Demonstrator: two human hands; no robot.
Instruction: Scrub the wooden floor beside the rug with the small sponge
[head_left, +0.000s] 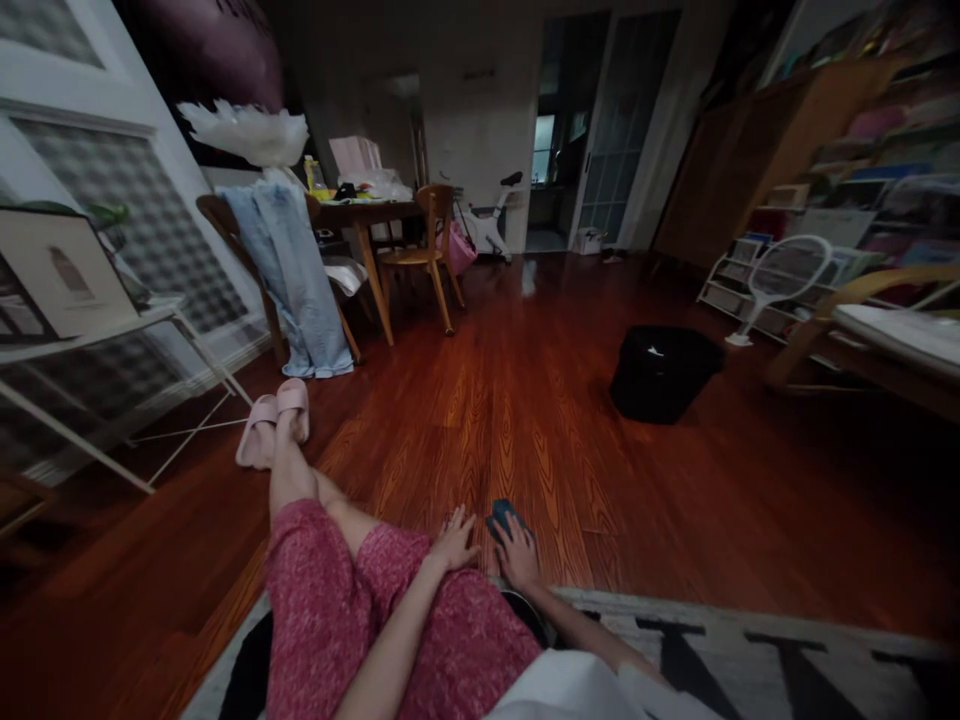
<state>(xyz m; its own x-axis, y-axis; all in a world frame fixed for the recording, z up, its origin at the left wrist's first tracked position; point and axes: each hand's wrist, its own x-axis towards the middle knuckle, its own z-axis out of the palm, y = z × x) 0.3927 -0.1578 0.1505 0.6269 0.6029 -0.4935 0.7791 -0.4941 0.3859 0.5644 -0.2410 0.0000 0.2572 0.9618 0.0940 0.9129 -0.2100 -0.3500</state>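
Observation:
My left hand (454,540) rests on the thigh of the pink-red patterned shorts (397,600), its fingers spread and nothing in it. To its right, my right hand (517,553) lies over a small dark teal object (500,513) with its fingers around the top. The teal object sticks out past the fingertips; its kind is too dim to make out. Just below the right wrist, part of a dark rounded thing with a pale edge (525,610) shows beside the leg. My bare legs stretch to the left, ending in pink slippers (259,432).
A black bin (664,375) stands on the wooden floor (480,400) at right. Blue jeans (292,270) hang on a chair by the dining table (360,212). A white metal stand (202,360) is at left. A patterned rug (727,630) lies beneath me.

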